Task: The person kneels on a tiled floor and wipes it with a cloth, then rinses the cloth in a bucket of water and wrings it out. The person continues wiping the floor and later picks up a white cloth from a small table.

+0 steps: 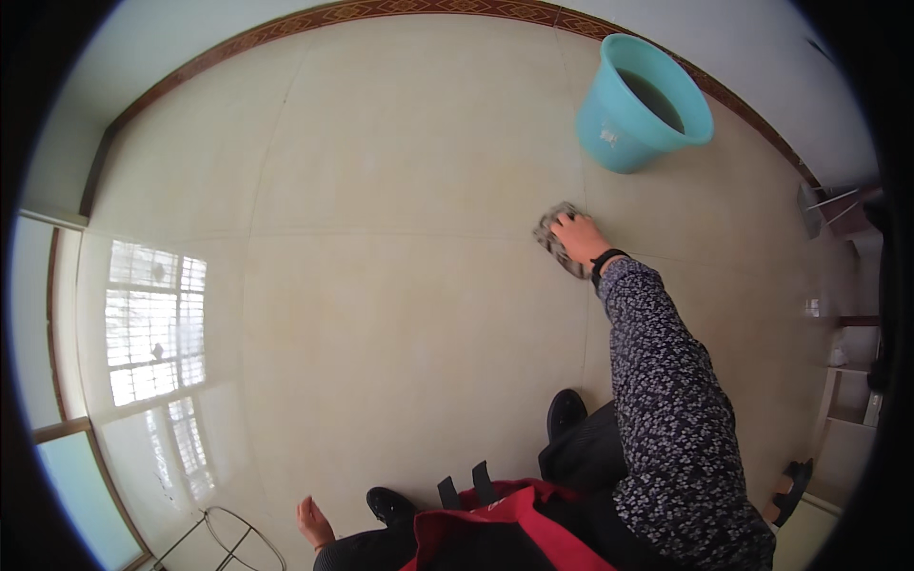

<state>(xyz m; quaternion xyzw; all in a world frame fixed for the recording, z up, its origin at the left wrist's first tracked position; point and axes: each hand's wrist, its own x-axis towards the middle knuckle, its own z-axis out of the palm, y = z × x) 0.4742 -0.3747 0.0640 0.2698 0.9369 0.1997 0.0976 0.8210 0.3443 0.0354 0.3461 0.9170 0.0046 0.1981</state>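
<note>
My right hand presses a crumpled, patterned grey-brown cloth against the glossy beige tiled floor, its fingers spread over the cloth's upper part. A dark band circles that wrist. Beyond the hand, toward the patterned skirting, stands a turquoise plastic bucket with murky dark liquid inside. My left hand is low in the view, beside my left knee, with nothing seen in it; how its fingers are bent is hard to make out.
A red-brown patterned skirting borders the floor along the wall. A metal wire stand is at the lower left, near a door frame. Shelving stands at the right edge. My black shoes rest on the floor.
</note>
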